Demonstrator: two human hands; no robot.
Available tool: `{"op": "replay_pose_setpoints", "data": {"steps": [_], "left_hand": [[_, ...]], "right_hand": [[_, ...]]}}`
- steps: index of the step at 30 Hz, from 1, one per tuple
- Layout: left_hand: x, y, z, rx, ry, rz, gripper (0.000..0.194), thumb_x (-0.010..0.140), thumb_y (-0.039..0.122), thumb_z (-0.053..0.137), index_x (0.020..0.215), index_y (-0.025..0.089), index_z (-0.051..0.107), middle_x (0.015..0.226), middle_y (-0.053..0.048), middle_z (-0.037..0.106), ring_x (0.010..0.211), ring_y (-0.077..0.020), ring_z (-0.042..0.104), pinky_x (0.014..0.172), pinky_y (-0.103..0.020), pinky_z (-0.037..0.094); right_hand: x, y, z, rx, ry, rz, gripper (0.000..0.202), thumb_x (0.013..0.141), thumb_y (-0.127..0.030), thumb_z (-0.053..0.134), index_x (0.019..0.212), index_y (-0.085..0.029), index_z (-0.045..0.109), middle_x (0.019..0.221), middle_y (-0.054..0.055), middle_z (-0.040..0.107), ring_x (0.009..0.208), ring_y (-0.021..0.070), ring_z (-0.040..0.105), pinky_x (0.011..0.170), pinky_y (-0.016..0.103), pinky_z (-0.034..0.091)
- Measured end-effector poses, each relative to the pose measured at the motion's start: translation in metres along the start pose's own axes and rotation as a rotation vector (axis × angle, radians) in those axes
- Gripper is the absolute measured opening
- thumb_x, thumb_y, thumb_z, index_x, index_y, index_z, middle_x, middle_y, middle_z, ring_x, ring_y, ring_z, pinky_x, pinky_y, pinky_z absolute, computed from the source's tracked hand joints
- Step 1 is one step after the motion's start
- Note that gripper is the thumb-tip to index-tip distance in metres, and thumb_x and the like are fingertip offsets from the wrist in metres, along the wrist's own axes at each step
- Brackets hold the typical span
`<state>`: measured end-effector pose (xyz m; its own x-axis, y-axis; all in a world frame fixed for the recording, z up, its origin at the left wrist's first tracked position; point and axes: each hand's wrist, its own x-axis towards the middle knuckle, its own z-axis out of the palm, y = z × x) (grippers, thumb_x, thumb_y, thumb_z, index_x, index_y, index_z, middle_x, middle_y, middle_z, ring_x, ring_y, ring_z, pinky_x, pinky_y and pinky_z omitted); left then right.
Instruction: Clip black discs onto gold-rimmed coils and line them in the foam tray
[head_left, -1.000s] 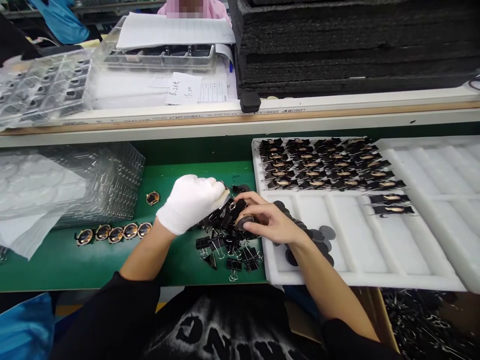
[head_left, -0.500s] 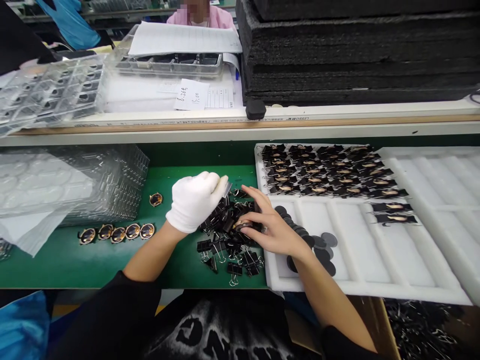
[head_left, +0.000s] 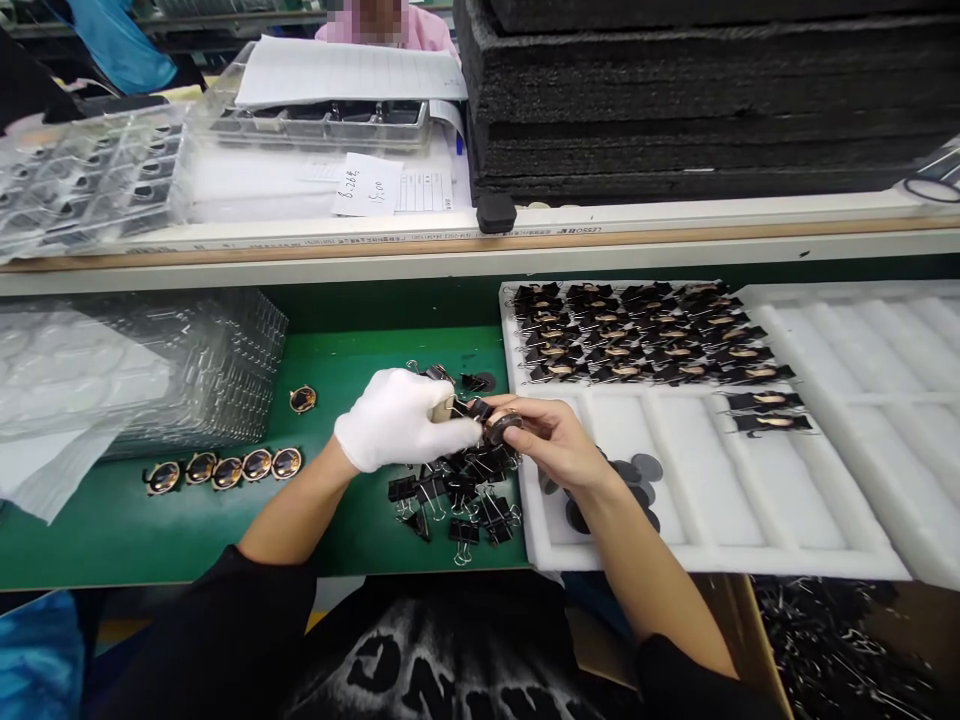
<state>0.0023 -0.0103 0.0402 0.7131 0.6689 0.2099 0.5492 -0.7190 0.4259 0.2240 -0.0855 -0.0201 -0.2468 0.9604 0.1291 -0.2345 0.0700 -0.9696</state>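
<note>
My left hand [head_left: 405, 420], in a white glove, pinches a black binder clip [head_left: 471, 408] by its wire handles. The bare fingers of my right hand [head_left: 555, 440] grip a round watch case [head_left: 502, 428], tilted edge-on, right beside the clip's mouth. Whether the clip touches the case I cannot tell. Below both hands lies a pile of black binder clips [head_left: 463, 535]. Several gold-rimmed watch cases with dark faces [head_left: 256, 464] sit in a row to the left, with a single watch case [head_left: 303, 399] above them. Dark round discs [head_left: 646, 467] lie near my right wrist, partly hidden by it.
A white foam tray [head_left: 705, 555] holds rows of clipped watch cases [head_left: 675, 335]; another white tray [head_left: 847, 350] adjoins it. Clear plastic trays [head_left: 217, 370] are stacked left. Beyond the shelf edge [head_left: 315, 270] stand black foam sheets [head_left: 675, 110] and a person in pink [head_left: 427, 30].
My left hand has turned and come down to the right, bringing a binder clip against the right hand's fingers. My right hand has lifted the watch case slightly. The view has shifted a little.
</note>
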Motion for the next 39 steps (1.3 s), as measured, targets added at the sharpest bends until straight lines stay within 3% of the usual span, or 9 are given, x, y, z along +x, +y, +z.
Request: {"op": "replay_pose_setpoints", "data": {"steps": [6,10,16,22,24,30,34,36,39], "left_hand": [[-0.003,0.008,0.001,0.000,-0.115,-0.164,0.054,0.081,0.059,0.061,0.053,0.020,0.036,0.046,0.005,0.035,0.048,-0.0092,0.028,0.053,-0.027,0.025],[0.001,0.009,0.003,-0.059,-0.152,-0.242,0.050,0.086,0.055,0.056,0.059,0.021,0.033,0.050,0.006,0.035,0.049,-0.0094,0.029,0.053,-0.028,0.024],[0.005,0.004,-0.006,-0.299,-0.149,-0.329,0.046,0.090,0.052,0.052,0.063,0.021,0.032,0.058,0.005,0.035,0.055,-0.0097,0.032,0.053,-0.026,0.026],[0.014,-0.078,-0.027,-0.044,-0.102,-0.653,0.057,0.090,0.071,0.040,0.065,0.021,0.053,0.058,-0.001,0.052,0.055,-0.0161,0.047,0.056,-0.030,0.033],[0.014,-0.111,-0.030,0.013,-0.210,-0.811,0.066,0.091,0.075,0.030,0.067,0.021,0.060,0.055,-0.004,0.056,0.055,-0.0205,0.053,0.061,-0.034,0.039],[0.007,-0.152,-0.019,0.042,-0.422,-0.944,0.071,0.088,0.075,0.028,0.060,0.021,0.065,0.056,-0.010,0.062,0.050,-0.0260,0.059,0.064,-0.041,0.045],[0.006,-0.157,-0.029,0.067,-0.537,-0.968,0.075,0.080,0.085,0.038,0.058,0.020,0.069,0.054,-0.013,0.063,0.050,-0.0285,0.061,0.067,-0.044,0.047],[0.012,-0.158,-0.037,0.117,-0.478,-0.979,0.078,0.076,0.090,0.042,0.063,0.019,0.071,0.056,-0.014,0.065,0.055,-0.0300,0.064,0.070,-0.043,0.049],[0.029,-0.156,-0.034,0.223,-0.177,-0.989,0.083,0.086,0.086,0.032,0.092,0.015,0.076,0.083,-0.018,0.074,0.081,-0.0336,0.072,0.080,-0.043,0.051]], "right_hand": [[0.001,-0.016,-0.004,-0.138,-0.060,0.063,0.015,0.091,-0.034,0.075,0.105,-0.030,0.080,0.125,0.005,0.073,0.106,0.0188,0.071,0.086,0.032,0.057],[0.001,-0.027,-0.007,-0.304,0.048,0.040,0.017,0.096,-0.037,0.067,0.107,-0.028,0.077,0.132,0.006,0.068,0.112,0.0216,0.066,0.088,0.037,0.054],[0.002,-0.038,-0.013,-0.391,0.136,0.123,0.017,0.095,-0.039,0.067,0.097,-0.023,0.070,0.088,0.002,0.068,0.078,0.0174,0.065,0.072,0.034,0.051],[0.006,-0.049,-0.010,-0.476,0.056,0.208,0.023,0.087,-0.038,0.075,0.102,-0.023,0.068,0.103,0.004,0.070,0.087,0.0189,0.066,0.079,0.036,0.053],[0.013,-0.051,-0.008,-0.533,0.049,0.205,0.038,0.078,-0.036,0.082,0.110,-0.024,0.065,0.110,0.005,0.070,0.096,0.0214,0.066,0.086,0.038,0.054],[0.083,-0.035,-0.003,-0.756,0.053,0.127,0.046,0.071,-0.028,0.084,0.109,-0.021,0.058,0.116,0.009,0.071,0.111,0.0270,0.066,0.096,0.043,0.051],[0.149,-0.015,-0.001,-1.126,-0.193,0.081,0.043,0.073,-0.024,0.083,0.111,-0.018,0.065,0.112,0.009,0.071,0.107,0.0278,0.065,0.091,0.040,0.051],[0.178,-0.003,-0.001,-1.191,-0.298,0.077,0.041,0.071,-0.022,0.084,0.109,-0.017,0.070,0.110,0.011,0.071,0.107,0.0300,0.065,0.092,0.040,0.051],[0.209,0.017,0.001,-1.218,-0.404,0.081,0.043,0.072,-0.022,0.084,0.113,-0.017,0.073,0.114,0.012,0.070,0.104,0.0303,0.067,0.090,0.040,0.052]]}}
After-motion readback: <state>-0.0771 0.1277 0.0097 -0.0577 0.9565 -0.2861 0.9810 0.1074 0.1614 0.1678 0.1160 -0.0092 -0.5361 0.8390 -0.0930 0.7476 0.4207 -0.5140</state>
